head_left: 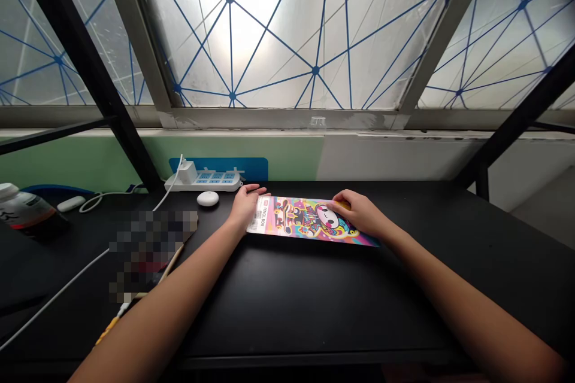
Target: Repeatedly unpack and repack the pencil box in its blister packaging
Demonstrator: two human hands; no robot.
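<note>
A flat, colourful pencil box [299, 218] lies crosswise before me over the black desk. It has a cartoon figure with a white face on it, and "PENCIL BOX" printed on a white strip at its left end. My left hand [245, 206] is at that left end, its fingers reaching past the far corner; its thumb is hidden. At the right end, my right hand [359, 210] grips the far edge with bent fingers. A small yellow patch shows by the right fingertips; I cannot tell whether it is print or a separate thing.
A white power strip [215, 180] with a plugged-in charger stands at the back of the black desk [287, 305]. Nearby lies a white earbud case [207, 198]. On the left are a blurred-out device [153, 251], cables and a white-capped bottle [27, 212]. Black frame bars slant at both sides.
</note>
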